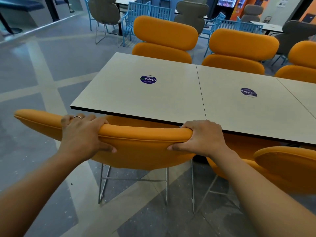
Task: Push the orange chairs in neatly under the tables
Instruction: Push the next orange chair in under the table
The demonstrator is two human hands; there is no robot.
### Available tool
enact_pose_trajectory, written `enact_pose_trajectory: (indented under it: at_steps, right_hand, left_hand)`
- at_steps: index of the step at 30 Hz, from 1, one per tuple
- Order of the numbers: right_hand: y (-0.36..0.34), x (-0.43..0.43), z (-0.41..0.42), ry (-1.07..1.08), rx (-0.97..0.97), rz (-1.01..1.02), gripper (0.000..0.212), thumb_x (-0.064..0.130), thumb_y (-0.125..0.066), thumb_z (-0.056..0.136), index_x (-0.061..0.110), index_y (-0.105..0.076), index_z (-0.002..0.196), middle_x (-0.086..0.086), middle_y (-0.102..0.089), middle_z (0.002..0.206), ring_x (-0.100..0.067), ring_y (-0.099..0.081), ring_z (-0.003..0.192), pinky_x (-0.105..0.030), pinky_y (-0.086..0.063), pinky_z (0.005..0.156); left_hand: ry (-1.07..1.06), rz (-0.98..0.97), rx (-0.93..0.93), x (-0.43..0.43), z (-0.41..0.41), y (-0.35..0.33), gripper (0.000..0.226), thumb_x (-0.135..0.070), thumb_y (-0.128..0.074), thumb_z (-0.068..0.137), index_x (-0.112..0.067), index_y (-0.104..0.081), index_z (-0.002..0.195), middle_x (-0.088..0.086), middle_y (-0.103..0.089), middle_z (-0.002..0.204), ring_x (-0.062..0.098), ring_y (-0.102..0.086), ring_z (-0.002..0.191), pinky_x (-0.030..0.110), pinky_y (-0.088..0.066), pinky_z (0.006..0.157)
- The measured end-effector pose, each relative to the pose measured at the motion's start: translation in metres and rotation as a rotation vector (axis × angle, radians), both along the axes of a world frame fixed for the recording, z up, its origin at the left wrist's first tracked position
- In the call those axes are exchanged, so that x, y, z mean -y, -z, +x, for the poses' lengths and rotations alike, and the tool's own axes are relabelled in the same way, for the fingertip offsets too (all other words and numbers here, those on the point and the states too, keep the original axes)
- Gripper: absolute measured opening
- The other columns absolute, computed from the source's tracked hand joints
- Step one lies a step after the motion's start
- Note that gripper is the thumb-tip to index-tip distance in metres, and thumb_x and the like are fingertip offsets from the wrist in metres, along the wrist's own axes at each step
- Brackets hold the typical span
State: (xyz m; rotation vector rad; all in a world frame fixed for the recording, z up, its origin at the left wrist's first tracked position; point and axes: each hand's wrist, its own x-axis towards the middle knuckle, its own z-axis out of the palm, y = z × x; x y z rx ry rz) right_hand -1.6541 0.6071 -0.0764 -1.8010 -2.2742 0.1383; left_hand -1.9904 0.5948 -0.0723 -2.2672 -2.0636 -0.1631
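Both bare hands, left hand (pixel 82 132) and right hand (pixel 203 137), curl over the padded orange fabric chair back (pixel 142 146), thumbs beneath, probably to steer it squarely under the pale laminate table (pixel 153 100) just beyond their knuckles.

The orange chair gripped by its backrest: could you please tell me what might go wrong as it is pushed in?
The left hand and right hand curl over the backrest top, close to the table edge, so fingers might get pinched there. The orange chair has its left end jutting past the table corner, so it may end up misaligned. The neighbouring chair on the right is close and might get bumped.
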Motion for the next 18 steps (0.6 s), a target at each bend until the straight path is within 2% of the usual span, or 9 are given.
enact_pose_trajectory:
  at_steps: [3,6,8,11,15,18]
  right_hand:
    - [0.001,0.001,0.000,-0.014,-0.004,0.019,0.080,0.099,-0.054,0.052,0.037,-0.070,0.101,0.017,-0.069,0.086,-0.006,-0.063,0.079,-0.022,-0.045,0.064]
    - [0.000,0.000,-0.002,-0.010,0.015,0.007,0.093,0.106,-0.045,0.047,0.039,-0.069,0.106,0.017,-0.069,0.091,-0.008,-0.064,0.084,-0.030,-0.053,0.071]
    - [0.000,-0.001,-0.004,-0.001,0.046,-0.012,0.103,0.109,-0.037,0.044,0.040,-0.067,0.113,0.016,-0.069,0.103,-0.012,-0.063,0.095,-0.038,-0.054,0.079]
    - [-0.001,0.001,-0.007,0.052,0.100,-0.015,0.107,0.109,-0.037,0.042,0.041,-0.064,0.120,0.013,-0.062,0.122,-0.017,-0.057,0.112,-0.046,-0.050,0.090]
    - [-0.007,0.008,-0.014,0.126,0.081,-0.061,0.096,0.107,-0.039,0.039,0.035,-0.064,0.096,0.015,-0.063,0.085,-0.011,-0.062,0.084,-0.034,-0.051,0.074]
    - [-0.009,0.010,-0.017,0.151,0.049,-0.072,0.092,0.106,-0.041,0.037,0.034,-0.063,0.089,0.016,-0.062,0.078,-0.009,-0.061,0.079,-0.031,-0.052,0.069]
  left_hand:
    - [0.007,0.039,0.001,-0.001,-0.001,0.003,0.071,-0.074,-0.076,0.046,-0.030,-0.063,0.100,0.002,-0.065,0.094,0.033,-0.056,0.093,0.050,-0.030,0.090]
    - [0.022,0.058,0.003,-0.001,-0.001,0.002,0.069,-0.076,-0.074,0.046,-0.030,-0.063,0.097,0.001,-0.065,0.091,0.032,-0.057,0.090,0.050,-0.032,0.090]
    - [0.032,0.072,0.003,-0.001,-0.003,0.002,0.068,-0.077,-0.073,0.046,-0.030,-0.062,0.095,0.001,-0.065,0.089,0.031,-0.058,0.088,0.050,-0.033,0.089]
    - [0.056,0.103,0.000,-0.002,-0.003,0.004,0.068,-0.078,-0.072,0.046,-0.029,-0.061,0.092,0.001,-0.065,0.086,0.032,-0.058,0.085,0.050,-0.033,0.087]
    - [0.074,0.126,-0.003,-0.001,-0.006,0.005,0.067,-0.076,-0.074,0.046,-0.028,-0.061,0.090,0.002,-0.065,0.086,0.034,-0.058,0.086,0.050,-0.033,0.086]
    - [0.091,0.142,0.000,-0.001,-0.007,0.005,0.066,-0.075,-0.076,0.046,-0.027,-0.061,0.088,0.003,-0.065,0.086,0.035,-0.058,0.086,0.050,-0.033,0.085]
